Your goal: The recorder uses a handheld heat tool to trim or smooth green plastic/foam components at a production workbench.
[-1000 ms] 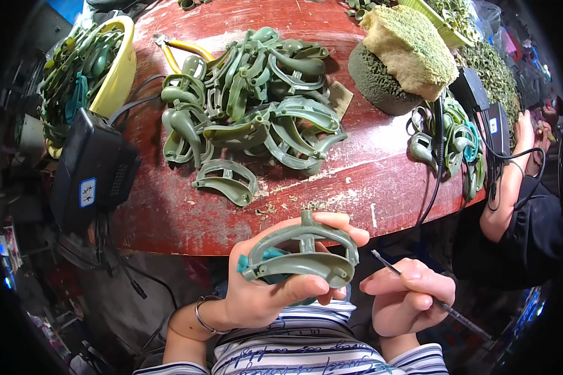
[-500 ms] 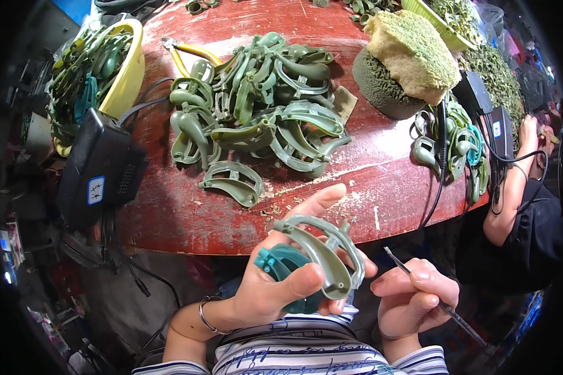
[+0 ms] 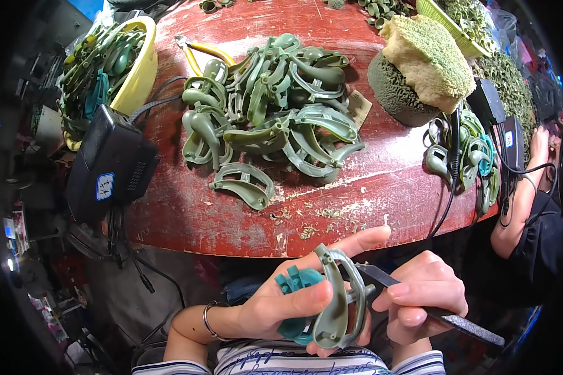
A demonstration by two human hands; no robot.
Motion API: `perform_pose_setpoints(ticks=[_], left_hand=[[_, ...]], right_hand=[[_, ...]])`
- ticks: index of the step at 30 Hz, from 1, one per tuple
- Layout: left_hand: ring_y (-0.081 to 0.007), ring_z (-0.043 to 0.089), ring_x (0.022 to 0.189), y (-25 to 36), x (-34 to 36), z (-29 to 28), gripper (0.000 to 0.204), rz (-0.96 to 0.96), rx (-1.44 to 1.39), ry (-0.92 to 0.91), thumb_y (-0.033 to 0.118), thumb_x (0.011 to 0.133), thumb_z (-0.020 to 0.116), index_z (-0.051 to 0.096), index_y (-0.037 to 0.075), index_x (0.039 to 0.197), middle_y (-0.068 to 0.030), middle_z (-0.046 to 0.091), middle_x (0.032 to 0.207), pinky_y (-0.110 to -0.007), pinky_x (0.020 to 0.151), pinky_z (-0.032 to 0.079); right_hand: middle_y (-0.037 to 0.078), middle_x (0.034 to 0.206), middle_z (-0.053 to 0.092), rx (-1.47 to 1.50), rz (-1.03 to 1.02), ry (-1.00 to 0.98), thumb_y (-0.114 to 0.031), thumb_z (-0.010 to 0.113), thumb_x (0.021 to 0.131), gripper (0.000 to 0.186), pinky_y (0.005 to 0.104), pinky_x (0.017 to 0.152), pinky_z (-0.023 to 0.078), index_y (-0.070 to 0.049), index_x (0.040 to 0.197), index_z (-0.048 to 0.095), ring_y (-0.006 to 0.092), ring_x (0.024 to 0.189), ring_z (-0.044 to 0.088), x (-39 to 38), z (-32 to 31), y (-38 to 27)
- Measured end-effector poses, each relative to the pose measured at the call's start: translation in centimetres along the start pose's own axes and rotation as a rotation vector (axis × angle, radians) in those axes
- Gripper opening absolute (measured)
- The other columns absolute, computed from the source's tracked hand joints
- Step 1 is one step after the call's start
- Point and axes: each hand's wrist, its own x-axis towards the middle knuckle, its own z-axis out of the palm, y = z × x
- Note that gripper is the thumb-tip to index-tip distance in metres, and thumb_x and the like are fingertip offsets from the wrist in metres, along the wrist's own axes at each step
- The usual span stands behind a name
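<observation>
My left hand grips a green plastic molded part together with a teal plastic piece, below the near edge of the red round table. My right hand holds a thin dark file whose tip rests against the green part. A pile of similar green plastic parts lies on the middle of the table, well above both hands.
A black box with cables sits at the table's left edge beside a yellow basin of green parts. Yellow-handled pliers lie near the pile. A sponge on a dark mound stands right. Another person's arm rests at the right edge.
My left hand has turned the green part from flat to edge-on and brought it closer. My right hand has brought the file's tip up against the part.
</observation>
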Motion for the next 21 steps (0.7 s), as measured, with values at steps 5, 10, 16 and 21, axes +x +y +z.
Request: perform_pose_setpoints(ticks=[5, 10, 16, 21], left_hand=[[-0.0105, 0.053, 0.054, 0.1, 0.5, 0.2, 0.079, 0.017, 0.003, 0.028, 0.038, 0.085, 0.051, 0.002, 0.003, 0.137, -0.0156, 0.059, 0.085, -0.019, 0.048, 0.041], [-0.0126, 0.055, 0.060, 0.1, 0.4, 1.1, 0.066, 0.028, -0.038, 0.123, 0.032, 0.087, 0.051, 0.017, 0.001, 0.135, -0.0160, 0.059, 0.087, -0.022, 0.055, 0.044], [-0.0174, 0.059, 0.074, -0.1, 1.0, -0.7, 0.049, 0.084, 0.099, 0.162, 0.034, 0.089, 0.046, 0.034, 0.001, 0.123, -0.0200, 0.058, 0.096, -0.026, 0.062, 0.048], [-0.0382, 0.058, 0.087, -1.1, 1.8, -1.4, 0.045, 0.219, 0.146, 0.242, 0.035, 0.089, 0.045, 0.035, 0.003, 0.118, -0.0254, 0.054, 0.095, -0.037, 0.063, 0.055]], right_hand=[[-0.004, 0.048, 0.051, 0.041, -0.008, -0.044, -0.039, 0.058, 0.082, 0.032, 0.0201, 0.044, 0.036, -0.008, 0.071, 0.055, 0.0077, 0.041, 0.046, 1.2, 0.2, 0.8], [-0.005, 0.047, 0.049, 0.076, 0.004, -0.047, -0.038, 0.057, 0.082, 0.032, 0.0198, 0.043, 0.034, -0.008, 0.071, 0.055, 0.0071, 0.041, 0.045, 1.5, -0.2, 1.2], [0.006, 0.061, 0.059, 0.033, 0.014, 0.092, -0.017, 0.049, 0.089, 0.022, 0.0214, 0.048, 0.040, 0.001, 0.096, 0.057, 0.0104, 0.047, 0.049, 2.9, -3.7, 2.7], [0.006, 0.063, 0.061, -0.409, 0.083, 0.343, -0.014, 0.043, 0.091, 0.023, 0.0200, 0.046, 0.037, 0.000, 0.090, 0.062, 0.0066, 0.051, 0.051, 9.8, -5.7, 6.9]])
